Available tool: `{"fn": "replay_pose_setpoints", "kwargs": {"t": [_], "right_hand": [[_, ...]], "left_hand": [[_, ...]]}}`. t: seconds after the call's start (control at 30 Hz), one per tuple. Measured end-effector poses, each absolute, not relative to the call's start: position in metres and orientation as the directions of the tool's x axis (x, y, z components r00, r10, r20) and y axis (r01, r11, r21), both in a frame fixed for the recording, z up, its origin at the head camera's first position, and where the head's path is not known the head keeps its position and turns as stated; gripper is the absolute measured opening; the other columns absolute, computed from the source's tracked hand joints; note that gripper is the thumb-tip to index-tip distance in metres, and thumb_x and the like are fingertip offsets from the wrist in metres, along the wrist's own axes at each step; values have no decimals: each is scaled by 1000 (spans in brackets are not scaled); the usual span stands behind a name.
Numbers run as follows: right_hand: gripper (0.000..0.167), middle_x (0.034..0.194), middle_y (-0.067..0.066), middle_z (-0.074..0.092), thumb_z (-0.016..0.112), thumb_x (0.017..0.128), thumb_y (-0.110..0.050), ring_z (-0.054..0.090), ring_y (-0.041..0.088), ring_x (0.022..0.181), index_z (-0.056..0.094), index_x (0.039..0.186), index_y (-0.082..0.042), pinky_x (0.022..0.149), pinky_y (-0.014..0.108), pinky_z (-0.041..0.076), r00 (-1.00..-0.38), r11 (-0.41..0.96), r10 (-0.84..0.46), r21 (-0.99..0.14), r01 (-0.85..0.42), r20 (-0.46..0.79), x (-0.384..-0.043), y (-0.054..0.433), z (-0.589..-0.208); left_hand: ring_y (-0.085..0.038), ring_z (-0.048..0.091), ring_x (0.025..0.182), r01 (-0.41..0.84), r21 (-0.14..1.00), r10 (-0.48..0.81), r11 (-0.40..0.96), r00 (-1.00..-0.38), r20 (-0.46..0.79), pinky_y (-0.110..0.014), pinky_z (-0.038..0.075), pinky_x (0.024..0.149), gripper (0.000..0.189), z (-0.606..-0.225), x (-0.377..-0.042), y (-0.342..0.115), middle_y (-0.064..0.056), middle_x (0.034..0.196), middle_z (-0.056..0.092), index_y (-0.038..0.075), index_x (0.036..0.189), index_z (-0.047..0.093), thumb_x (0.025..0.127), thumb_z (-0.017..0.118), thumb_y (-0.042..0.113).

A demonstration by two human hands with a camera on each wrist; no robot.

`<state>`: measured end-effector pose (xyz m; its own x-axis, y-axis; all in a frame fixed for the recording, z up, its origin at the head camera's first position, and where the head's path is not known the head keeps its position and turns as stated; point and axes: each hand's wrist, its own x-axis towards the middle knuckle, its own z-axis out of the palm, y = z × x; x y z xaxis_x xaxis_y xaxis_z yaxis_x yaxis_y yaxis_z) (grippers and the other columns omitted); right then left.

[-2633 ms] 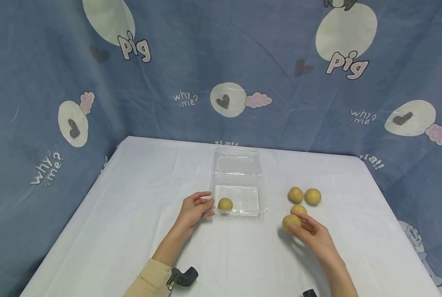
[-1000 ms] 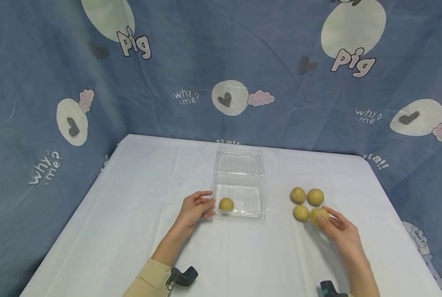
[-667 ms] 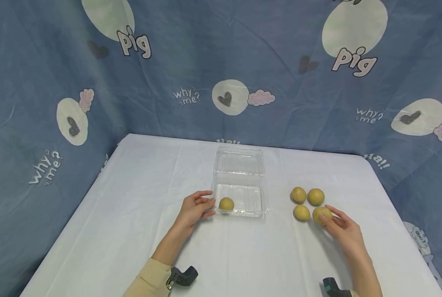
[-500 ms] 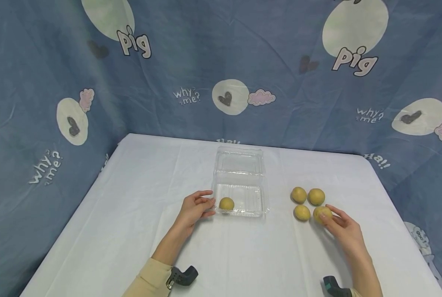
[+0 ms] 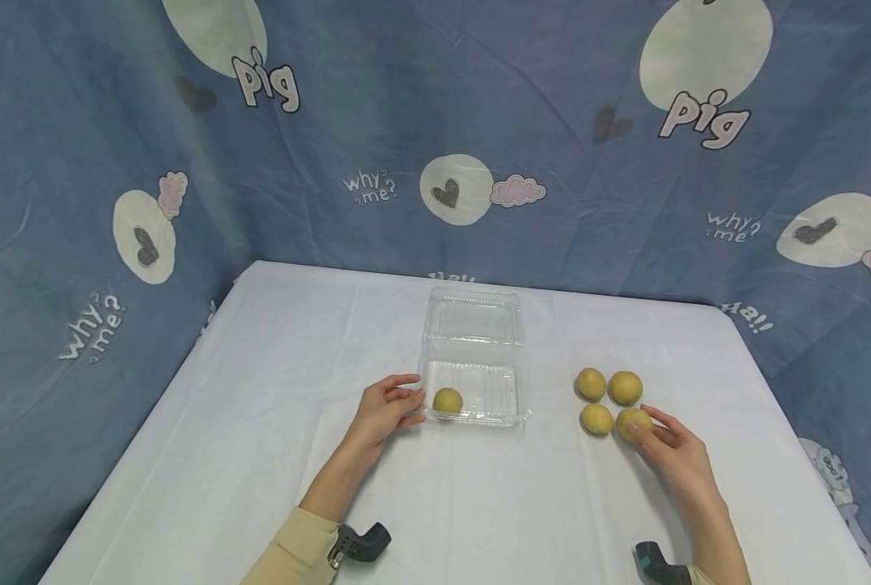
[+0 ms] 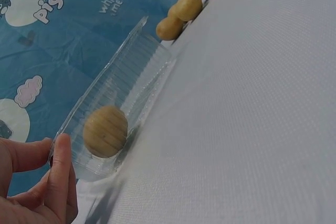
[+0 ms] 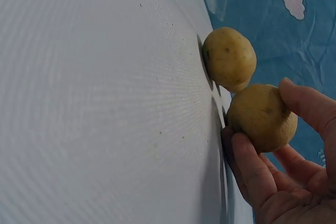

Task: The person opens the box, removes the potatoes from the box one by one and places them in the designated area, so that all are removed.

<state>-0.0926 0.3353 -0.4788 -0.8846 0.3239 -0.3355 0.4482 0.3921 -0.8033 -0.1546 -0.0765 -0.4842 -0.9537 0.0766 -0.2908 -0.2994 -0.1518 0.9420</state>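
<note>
My right hand [image 5: 677,455] holds a yellow potato [image 7: 262,118] between thumb and fingers, low over the white table. Three more potatoes lie beside it: one at front left [image 5: 596,419], one at back left [image 5: 591,384], one at back right [image 5: 626,388]. At the middle of the table a clear plastic clamshell container [image 5: 487,394] stands with its lid [image 5: 474,318] folded back. A single potato [image 6: 105,131] rests in its near left corner. My left hand [image 5: 383,413] pinches the container's left rim, thumb and finger on either side in the left wrist view.
A white cloth covers the table [image 5: 275,341]. Behind and along both sides hangs a blue printed curtain [image 5: 377,97]. A dark wrist-worn device [image 5: 364,543] sits at the left wrist, and another device [image 5: 660,564] at the right.
The right hand has carried its potato rightward, from the near left of the loose potatoes to their near right, and has been almost still since. The left hand stays at the container.
</note>
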Motion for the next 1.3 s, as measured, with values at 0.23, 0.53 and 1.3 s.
{"fn": "replay_pose_setpoints", "kwargs": {"t": [0.23,0.53,1.3], "right_hand": [[92,140,27,46,65,86,-61,56,30,115,33,151,-4,94,37,51,-881,408,323,-789,459,-346,-94,333,-478],[94,145,27,40,67,86,-58,49,36,124,29,152,-2,103,49,45,-873,365,310,-801,475,-377,-98,333,-479],[85,145,24,42,60,90,-58,53,26,114,35,150,-3,72,12,52,-865,399,350,-778,485,-360,-98,336,-477]], "left_hand": [[-16,62,81,-305,940,76,-156,-952,-296,-30,62,74,39,-484,-154,-76,-7,86,59,-5,126,58,90,69,0],[-16,61,81,-300,940,82,-161,-953,-290,-31,62,74,39,-484,-154,-77,-7,86,59,-5,126,57,90,69,0],[-14,62,79,-302,939,72,-164,-953,-294,-30,62,73,37,-484,-155,-76,-7,85,59,-6,126,57,90,68,-1]]}}
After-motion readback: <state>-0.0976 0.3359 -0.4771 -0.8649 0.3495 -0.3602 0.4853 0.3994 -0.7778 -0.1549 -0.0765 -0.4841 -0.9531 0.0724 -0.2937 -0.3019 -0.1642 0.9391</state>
